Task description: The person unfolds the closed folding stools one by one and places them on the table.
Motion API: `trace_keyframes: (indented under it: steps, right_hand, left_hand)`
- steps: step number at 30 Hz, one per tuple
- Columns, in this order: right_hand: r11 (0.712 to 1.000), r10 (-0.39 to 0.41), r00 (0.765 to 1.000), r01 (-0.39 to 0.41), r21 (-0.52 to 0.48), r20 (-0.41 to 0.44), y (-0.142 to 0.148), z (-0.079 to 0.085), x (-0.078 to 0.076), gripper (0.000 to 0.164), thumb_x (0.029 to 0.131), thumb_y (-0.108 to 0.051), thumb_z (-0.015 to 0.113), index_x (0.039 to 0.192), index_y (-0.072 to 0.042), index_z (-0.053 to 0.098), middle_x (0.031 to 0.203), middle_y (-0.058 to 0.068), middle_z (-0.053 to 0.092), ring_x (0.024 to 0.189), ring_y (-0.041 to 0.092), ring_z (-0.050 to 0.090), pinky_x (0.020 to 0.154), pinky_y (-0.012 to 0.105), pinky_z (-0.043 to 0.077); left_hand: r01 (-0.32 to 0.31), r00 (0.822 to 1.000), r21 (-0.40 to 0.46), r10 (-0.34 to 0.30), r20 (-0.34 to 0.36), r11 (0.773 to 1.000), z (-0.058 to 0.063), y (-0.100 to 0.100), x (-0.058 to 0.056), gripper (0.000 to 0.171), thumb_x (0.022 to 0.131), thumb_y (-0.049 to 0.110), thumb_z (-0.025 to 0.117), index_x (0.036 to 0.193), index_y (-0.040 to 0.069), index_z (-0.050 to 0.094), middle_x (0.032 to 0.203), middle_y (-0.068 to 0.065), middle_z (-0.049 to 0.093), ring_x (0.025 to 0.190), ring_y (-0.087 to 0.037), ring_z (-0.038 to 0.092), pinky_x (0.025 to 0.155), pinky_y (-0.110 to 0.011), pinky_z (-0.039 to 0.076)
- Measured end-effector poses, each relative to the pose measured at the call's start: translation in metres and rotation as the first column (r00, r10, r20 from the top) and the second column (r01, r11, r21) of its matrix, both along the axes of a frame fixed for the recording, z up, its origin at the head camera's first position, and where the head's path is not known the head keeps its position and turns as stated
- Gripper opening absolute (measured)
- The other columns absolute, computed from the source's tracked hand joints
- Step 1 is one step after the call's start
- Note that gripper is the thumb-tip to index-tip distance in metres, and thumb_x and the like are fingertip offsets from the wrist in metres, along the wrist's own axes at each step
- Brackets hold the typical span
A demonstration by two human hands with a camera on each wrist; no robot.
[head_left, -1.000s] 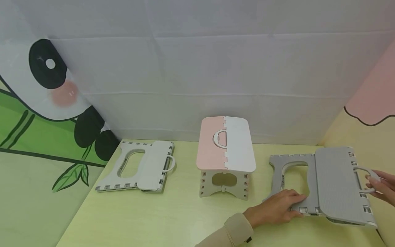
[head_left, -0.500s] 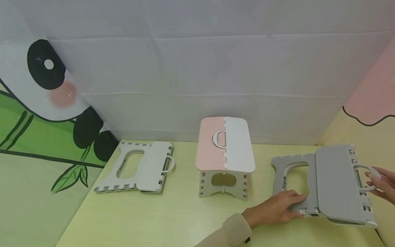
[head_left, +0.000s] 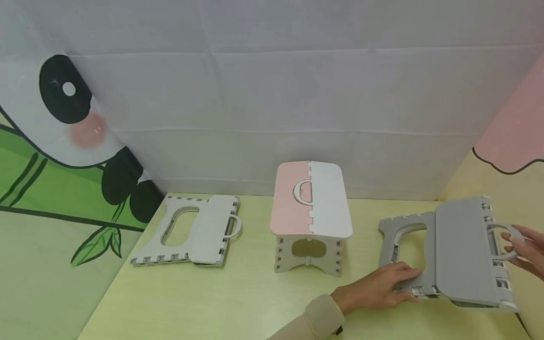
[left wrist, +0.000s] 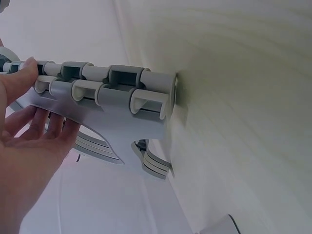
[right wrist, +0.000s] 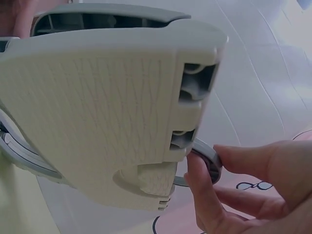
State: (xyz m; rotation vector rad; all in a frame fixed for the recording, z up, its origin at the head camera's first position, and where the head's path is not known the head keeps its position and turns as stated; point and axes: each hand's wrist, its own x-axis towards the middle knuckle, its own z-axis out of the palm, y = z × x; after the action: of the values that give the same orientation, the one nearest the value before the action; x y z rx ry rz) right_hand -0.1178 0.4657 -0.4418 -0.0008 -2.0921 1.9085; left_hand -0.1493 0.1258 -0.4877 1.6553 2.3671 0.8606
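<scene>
A folded grey step stool (head_left: pixel 463 255) is at the right of the table, held in both hands. My left hand (head_left: pixel 380 285) grips its near hinged edge. In the left wrist view the thumb (left wrist: pixel 24 78) lies on that edge and the fingers curl beneath it. My right hand (head_left: pixel 527 250) pinches the loop handle (head_left: pixel 507 236) at the right side. Up close in the right wrist view, thumb and fingertips close round the handle (right wrist: pixel 208 158) beside the textured panel (right wrist: pixel 102 112). The stool leans, its handle side raised.
An unfolded pink and white stool (head_left: pixel 331 198) stands upright at the middle back. A folded white stool (head_left: pixel 212 226) lies flat at the left. White cloth (head_left: pixel 255 94) backs the table (head_left: pixel 191 302), with printed cartoon panels at both sides.
The grey stool has tilted a little; its left end has shifted right and its far edge has risen. Both hands keep their hold. The other two stools have not moved.
</scene>
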Motion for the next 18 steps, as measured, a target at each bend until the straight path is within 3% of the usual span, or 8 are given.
trace_keyframes:
  steps: [3, 5, 9, 12, 15, 18]
  right_hand:
    - [0.997, 0.035, 0.999, -0.035, -0.066, -0.008, -0.011, 0.010, 0.001, 0.031, 0.094, -0.004, 0.056, 0.117, -0.023, 0.064, 0.099, -0.019, 0.067, 0.073, 0.000, 0.065, 0.060, 0.013, 0.052]
    - [1.000, -0.015, 1.000, 0.015, 0.015, 0.007, -0.012, 0.010, 0.003, 0.034, 0.094, -0.007, 0.058, 0.126, -0.018, 0.060, 0.105, -0.019, 0.065, 0.078, -0.001, 0.065, 0.062, 0.012, 0.052]
    - [0.996, -0.034, 0.999, 0.031, 0.087, 0.031, -0.012, 0.011, 0.005, 0.045, 0.095, -0.009, 0.057, 0.139, -0.010, 0.047, 0.112, -0.019, 0.061, 0.086, -0.004, 0.063, 0.065, 0.012, 0.051]
    - [0.998, 0.052, 0.999, -0.052, -0.040, -0.002, -0.013, 0.013, 0.004, 0.042, 0.096, -0.004, 0.054, 0.137, -0.013, 0.050, 0.110, -0.017, 0.064, 0.086, -0.002, 0.064, 0.067, 0.013, 0.053]
    - [0.993, 0.055, 0.998, -0.058, -0.107, -0.032, -0.013, 0.010, 0.003, 0.042, 0.095, 0.001, 0.053, 0.135, -0.010, 0.052, 0.111, -0.012, 0.065, 0.086, 0.001, 0.066, 0.066, 0.015, 0.053]
    - [0.996, 0.001, 0.999, -0.005, 0.088, 0.043, -0.003, 0.003, -0.002, 0.045, 0.097, -0.008, 0.053, 0.141, -0.009, 0.044, 0.124, -0.010, 0.058, 0.092, -0.002, 0.062, 0.065, 0.014, 0.052]
  left_hand:
    - [0.008, 1.000, 0.017, -0.008, 0.019, 1.000, -0.001, -0.001, -0.001, 0.056, 0.094, 0.028, 0.059, 0.142, 0.007, 0.041, 0.128, 0.004, 0.052, 0.107, 0.008, 0.041, 0.089, 0.000, 0.028]
    - [0.016, 0.999, 0.037, -0.017, 0.030, 0.999, -0.002, -0.002, -0.001, 0.056, 0.094, 0.027, 0.059, 0.142, 0.006, 0.041, 0.127, 0.003, 0.052, 0.106, 0.008, 0.041, 0.088, 0.000, 0.029]
    - [0.035, 0.999, 0.076, -0.037, 0.032, 0.996, -0.003, -0.003, -0.001, 0.056, 0.093, 0.024, 0.061, 0.141, 0.004, 0.041, 0.125, 0.001, 0.053, 0.104, 0.007, 0.041, 0.088, 0.000, 0.030]
    - [0.045, 0.998, 0.094, -0.049, 0.039, 0.995, -0.005, -0.003, -0.002, 0.056, 0.093, 0.022, 0.062, 0.141, 0.003, 0.041, 0.124, 0.000, 0.053, 0.102, 0.008, 0.041, 0.087, 0.000, 0.031]
    - [0.053, 0.997, 0.110, -0.059, 0.051, 0.993, -0.006, -0.004, -0.002, 0.056, 0.092, 0.021, 0.062, 0.141, 0.002, 0.040, 0.124, -0.001, 0.053, 0.102, 0.008, 0.040, 0.086, 0.000, 0.032]
    - [0.053, 0.997, 0.126, -0.061, 0.055, 0.991, -0.004, -0.005, -0.003, 0.057, 0.092, 0.021, 0.063, 0.141, 0.002, 0.040, 0.124, -0.001, 0.053, 0.100, 0.008, 0.040, 0.086, 0.000, 0.032]
